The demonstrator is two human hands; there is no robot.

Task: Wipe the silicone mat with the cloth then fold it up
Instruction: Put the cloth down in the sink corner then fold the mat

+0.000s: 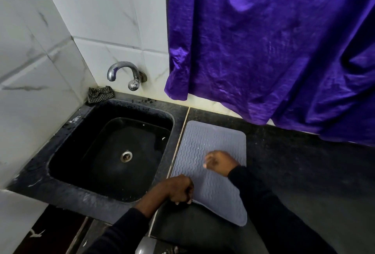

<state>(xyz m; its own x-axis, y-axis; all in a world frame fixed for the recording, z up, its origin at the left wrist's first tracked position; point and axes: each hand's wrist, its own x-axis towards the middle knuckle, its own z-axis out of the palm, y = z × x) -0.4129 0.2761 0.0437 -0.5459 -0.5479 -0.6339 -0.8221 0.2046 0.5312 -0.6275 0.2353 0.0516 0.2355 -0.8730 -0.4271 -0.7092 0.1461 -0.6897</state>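
A grey silicone mat [205, 142] with a wavy ribbed surface lies on the black countertop to the right of the sink. My left hand [178, 189] grips the mat's near-left edge, which is raised a little off the counter. My right hand [220, 162] is over the middle of the mat near its right edge, with fingers curled and nothing visible in them; it is slightly blurred. A black-and-white checked cloth [100, 93] sits crumpled in the back left corner behind the sink, far from both hands.
A black sink [60, 164] with a metal drain is set into the counter on the left, under a chrome tap [123, 71]. A purple curtain [274, 50] hangs over the back of the counter. Bare black countertop [304, 172] lies right of the mat.
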